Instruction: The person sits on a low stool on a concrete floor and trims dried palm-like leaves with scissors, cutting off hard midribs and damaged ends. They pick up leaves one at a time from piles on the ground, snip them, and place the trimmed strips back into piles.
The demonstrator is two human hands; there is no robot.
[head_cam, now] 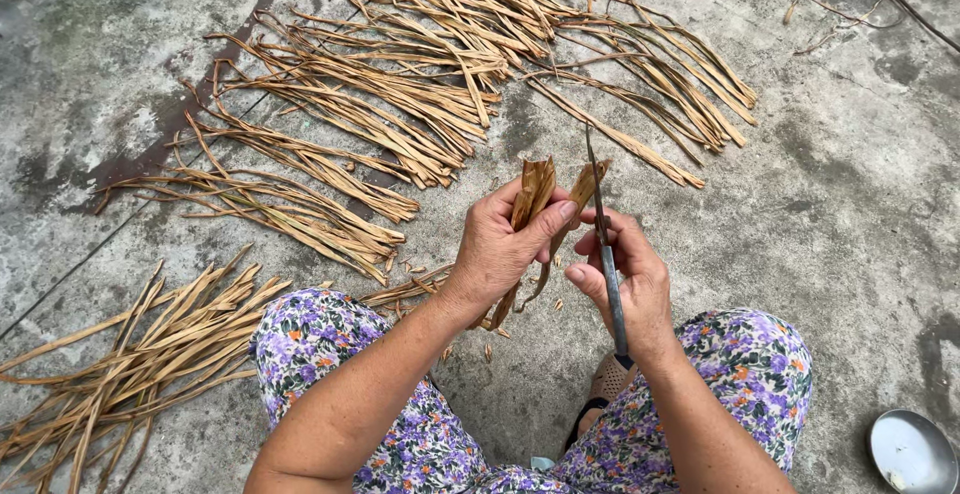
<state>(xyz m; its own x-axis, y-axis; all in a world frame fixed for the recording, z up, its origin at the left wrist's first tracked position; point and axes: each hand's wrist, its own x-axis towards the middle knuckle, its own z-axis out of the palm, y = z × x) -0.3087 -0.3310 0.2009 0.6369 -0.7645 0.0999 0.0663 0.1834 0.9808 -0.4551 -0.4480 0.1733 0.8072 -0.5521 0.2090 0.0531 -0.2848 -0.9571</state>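
Note:
My left hand (500, 244) grips a bundle of dried brown plant strips (534, 190), thumb pressed on its front, the strips hanging down below the hand. My right hand (625, 279) holds a thin dark knife (598, 204), blade pointing up and away, its edge against the right side of the strips. Both hands work above my knees, which are covered by purple floral fabric (320, 339).
Rows of dried strips (400, 94) lie spread over the concrete floor (850, 184) ahead and to the left. Another pile of strips (150, 349) lies by my left knee. A round metal bowl (910, 451) sits at the lower right. A sandal (605, 382) shows between my knees.

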